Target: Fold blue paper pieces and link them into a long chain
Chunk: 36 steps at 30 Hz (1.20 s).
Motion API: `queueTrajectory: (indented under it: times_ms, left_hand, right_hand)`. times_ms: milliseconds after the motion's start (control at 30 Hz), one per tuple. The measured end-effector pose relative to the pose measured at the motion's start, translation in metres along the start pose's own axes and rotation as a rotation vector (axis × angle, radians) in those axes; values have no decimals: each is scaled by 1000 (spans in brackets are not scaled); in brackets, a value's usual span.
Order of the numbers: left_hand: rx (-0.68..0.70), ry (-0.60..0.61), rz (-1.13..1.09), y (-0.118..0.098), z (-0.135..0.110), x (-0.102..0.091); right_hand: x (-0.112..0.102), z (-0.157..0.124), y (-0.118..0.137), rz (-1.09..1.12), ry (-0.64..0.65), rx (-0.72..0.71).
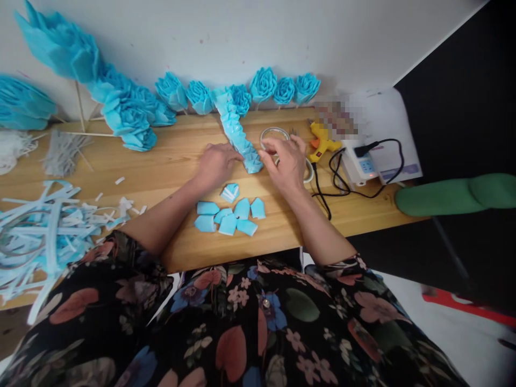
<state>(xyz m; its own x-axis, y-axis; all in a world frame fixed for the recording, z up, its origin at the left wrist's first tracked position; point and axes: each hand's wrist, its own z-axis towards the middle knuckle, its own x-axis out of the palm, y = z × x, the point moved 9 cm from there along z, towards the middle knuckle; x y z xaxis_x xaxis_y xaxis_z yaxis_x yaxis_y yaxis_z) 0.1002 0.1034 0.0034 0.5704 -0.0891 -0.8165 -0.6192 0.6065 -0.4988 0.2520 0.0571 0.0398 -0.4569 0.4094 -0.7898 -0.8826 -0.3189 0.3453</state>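
Note:
A long piece of light-blue folded foam petals, built up in overlapping rows, lies on the wooden table between my two hands. At its left edge, close to the lower end, my left hand grips it with curled fingers. From the right, my right hand has thumb and index finger closed at the same end, the other fingers bent and raised. Just below lies a single folded blue piece with white strips. Nearer to me are several loose blue petal pieces.
Finished blue foam flowers on sticks line the wall. Tape rolls lie by my right hand. A yellow glue gun and a white power strip with black cables stand at right. Blue and white scraps heap at left.

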Motion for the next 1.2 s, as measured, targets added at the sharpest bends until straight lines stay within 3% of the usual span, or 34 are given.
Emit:
queueTrajectory:
  times_ms: [133,333,500,600,733,833,933,1067,1200]
  left_hand:
    - [-58,-29,-35,5,1,-4]
    - [-171,-97,-212,22,0,-6]
    - [-235,-37,-293,29,7,0]
    - [-309,25,-467,30,10,-3]
    - [-372,19,-761,17,-2,-26]
    - [-357,-23,-750,3,-20,-43]
    - [-395,-24,-707,-3,-37,-41]
    - [-484,-76,-721,5,-49,-27]
    - [-447,-113,-668,5,-50,-25]
  right_hand:
    - [11,-6,26,104,106,-114]
    - [37,-25,74,153,444,-372]
    - [47,-21,71,170,594,-295]
    - [45,-16,65,258,657,-198]
    - [31,-1,48,462,610,32]
    - [17,13,41,616,481,107]
    - [15,22,39,747,400,139]
    - [28,22,36,820,375,169]
    - [38,12,29,884,380,220]
